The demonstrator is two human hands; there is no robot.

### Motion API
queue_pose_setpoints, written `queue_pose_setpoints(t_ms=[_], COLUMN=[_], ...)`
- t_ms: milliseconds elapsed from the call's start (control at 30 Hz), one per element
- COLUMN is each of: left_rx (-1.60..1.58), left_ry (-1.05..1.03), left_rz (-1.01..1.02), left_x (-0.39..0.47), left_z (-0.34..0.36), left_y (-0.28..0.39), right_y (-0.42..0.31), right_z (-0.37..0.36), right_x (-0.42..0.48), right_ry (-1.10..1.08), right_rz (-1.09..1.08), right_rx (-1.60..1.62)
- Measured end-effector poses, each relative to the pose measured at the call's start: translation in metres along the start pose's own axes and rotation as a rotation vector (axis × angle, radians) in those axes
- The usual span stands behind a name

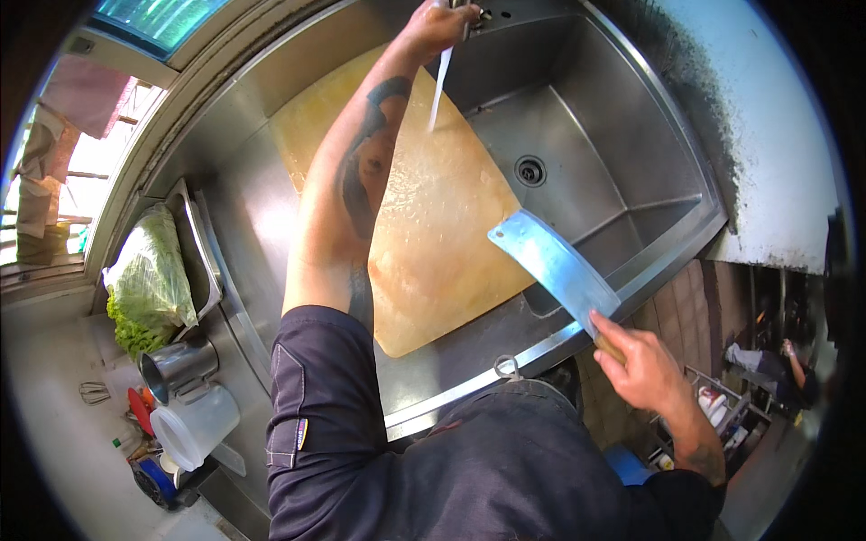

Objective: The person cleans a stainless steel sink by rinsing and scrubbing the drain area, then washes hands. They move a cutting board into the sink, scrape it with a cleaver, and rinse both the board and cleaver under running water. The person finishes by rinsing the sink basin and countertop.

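Note:
My right hand (636, 368) grips the wooden handle of a cleaver (558, 264). Its broad metal blade reaches over the right edge of a large yellowish cutting board (440, 270). At the top of the view, my left hand (440, 27) is closed around a metal faucet, whose details are partly hidden by the fingers. A stream of water (441, 88) runs from it onto the wet board. The board lies across the steel counter and the left side of a steel sink basin (588, 135) with a round drain (530, 171). My left forearm passes above the board.
Bagged leafy lettuce (152, 270) rests by a metal tray (196, 250) at the left. Below are a steel container (177, 368), a translucent plastic tub (196, 426) and a whisk (95, 392). Another person (771, 368) is at the far right, beyond a metal rack (727, 406).

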State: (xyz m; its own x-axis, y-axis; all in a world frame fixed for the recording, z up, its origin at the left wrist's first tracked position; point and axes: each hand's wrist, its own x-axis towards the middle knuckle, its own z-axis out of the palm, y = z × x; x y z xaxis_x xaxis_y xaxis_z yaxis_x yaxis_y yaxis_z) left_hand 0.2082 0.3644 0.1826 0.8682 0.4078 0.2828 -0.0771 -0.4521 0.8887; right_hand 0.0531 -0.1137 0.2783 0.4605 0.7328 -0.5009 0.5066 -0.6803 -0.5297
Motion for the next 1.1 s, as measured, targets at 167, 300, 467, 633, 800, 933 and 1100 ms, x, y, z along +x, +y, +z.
queue_pose_setpoints(t_ms=[167, 300, 467, 633, 800, 933, 1100], left_rx=[-0.247, -0.245, -0.172, 0.160, 0.289, 0.257, 0.206], left_ry=[-0.102, -0.041, -0.054, -0.048, -0.007, -0.068, -0.062], left_rz=[-0.039, -0.112, -0.124, -0.081, -0.055, -0.196, -0.101], left_x=[0.005, 0.000, 0.001, 0.009, 0.001, -0.002, 0.002], left_z=[0.015, 0.006, 0.000, -0.012, -0.039, -0.040, -0.023], left_y=[-0.003, -0.006, -0.001, -0.008, 0.000, 0.018, 0.006], right_y=[-0.020, -0.040, -0.070, -0.082, -0.096, -0.085, 0.000], right_z=[0.017, -0.006, -0.042, -0.043, -0.036, -0.055, -0.019], right_x=[0.020, 0.109, 0.250, 0.392, 0.423, 0.313, 0.122], right_ry=[-0.111, -0.033, -0.038, 0.103, 0.181, 0.081, 0.241], right_rz=[0.161, 0.063, 0.033, -0.102, -0.221, -0.072, -0.305], right_rx=[-0.166, -0.145, -0.177, -0.180, -0.022, -0.037, -0.175])
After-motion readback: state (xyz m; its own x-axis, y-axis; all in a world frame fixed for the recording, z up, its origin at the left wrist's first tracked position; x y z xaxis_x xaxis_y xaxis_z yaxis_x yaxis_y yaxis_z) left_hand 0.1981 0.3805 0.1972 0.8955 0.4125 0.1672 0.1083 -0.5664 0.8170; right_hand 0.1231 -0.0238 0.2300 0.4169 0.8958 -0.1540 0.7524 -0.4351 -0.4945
